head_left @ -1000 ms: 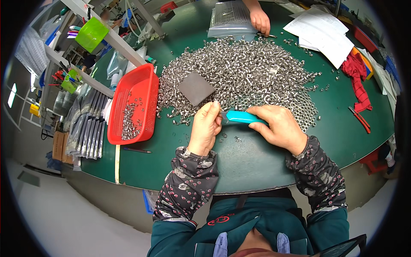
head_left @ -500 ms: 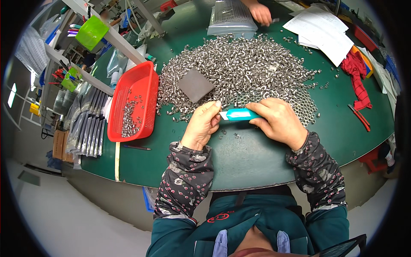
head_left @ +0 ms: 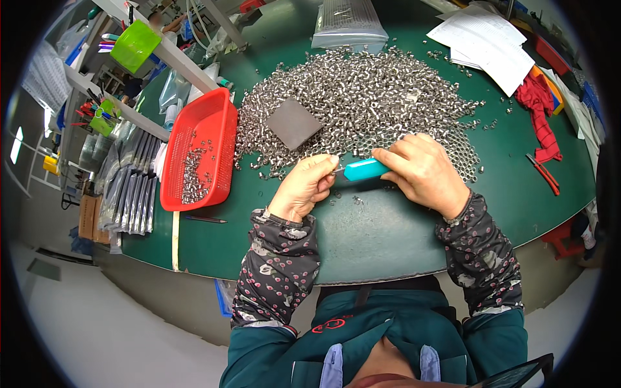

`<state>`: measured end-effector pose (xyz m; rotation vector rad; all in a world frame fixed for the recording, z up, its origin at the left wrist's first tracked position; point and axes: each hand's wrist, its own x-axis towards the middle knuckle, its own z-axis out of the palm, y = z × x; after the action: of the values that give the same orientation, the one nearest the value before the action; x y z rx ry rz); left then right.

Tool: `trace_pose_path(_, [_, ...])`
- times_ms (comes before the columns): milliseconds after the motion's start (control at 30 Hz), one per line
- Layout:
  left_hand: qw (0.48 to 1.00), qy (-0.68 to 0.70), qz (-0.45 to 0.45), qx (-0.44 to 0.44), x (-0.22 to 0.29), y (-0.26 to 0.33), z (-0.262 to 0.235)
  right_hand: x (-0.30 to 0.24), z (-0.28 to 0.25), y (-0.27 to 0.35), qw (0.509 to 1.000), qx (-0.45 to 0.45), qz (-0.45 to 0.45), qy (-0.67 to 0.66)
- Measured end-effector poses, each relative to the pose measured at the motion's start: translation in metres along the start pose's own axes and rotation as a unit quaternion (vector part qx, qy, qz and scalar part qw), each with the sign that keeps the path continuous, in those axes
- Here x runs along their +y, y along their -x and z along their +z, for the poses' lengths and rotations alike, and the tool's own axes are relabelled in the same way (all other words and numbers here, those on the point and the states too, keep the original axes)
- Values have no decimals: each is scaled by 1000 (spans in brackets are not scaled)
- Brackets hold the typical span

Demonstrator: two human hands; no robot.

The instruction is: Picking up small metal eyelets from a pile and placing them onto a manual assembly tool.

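My right hand point(head_left: 424, 169) is closed round a teal utility knife point(head_left: 365, 169). The knife's blade points left and meets the fingertips of my left hand point(head_left: 305, 186). Thumb and forefinger of that hand are pinched on a small metal part, mostly hidden by the fingers. Just beyond both hands spreads a large pile of small shiny metal sleeves point(head_left: 362, 97). On the pile's left side lies a dark grey square block point(head_left: 294, 123). A few thin metal bits point(head_left: 357, 200) are scattered on the green table point(head_left: 375, 242) below the knife.
A red plastic basket point(head_left: 226, 139) with some metal parts stands left of the pile. Nearby lies a pen point(head_left: 206, 219). Plastic bags point(head_left: 349, 24) rest behind the pile. On the right are papers point(head_left: 482, 45), a red cloth point(head_left: 535, 116) and red-handled snips point(head_left: 544, 174).
The knife has turned and shifted slightly right, with its blade now edge-on at my left fingertips. The other person's hand at the far side has left the view.
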<state>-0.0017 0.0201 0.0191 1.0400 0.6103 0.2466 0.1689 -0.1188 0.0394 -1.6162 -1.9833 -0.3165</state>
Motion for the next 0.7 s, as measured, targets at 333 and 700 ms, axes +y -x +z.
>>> trace_pose_path(333, [998, -22, -35, -50, -2, -2, -5, 5, -1, -1, 997, 36, -50, 49])
trace_pose_path(700, [996, -50, -51, -59, -4, -3, -1, 5, -5, -1, 988, 48, -91, 117])
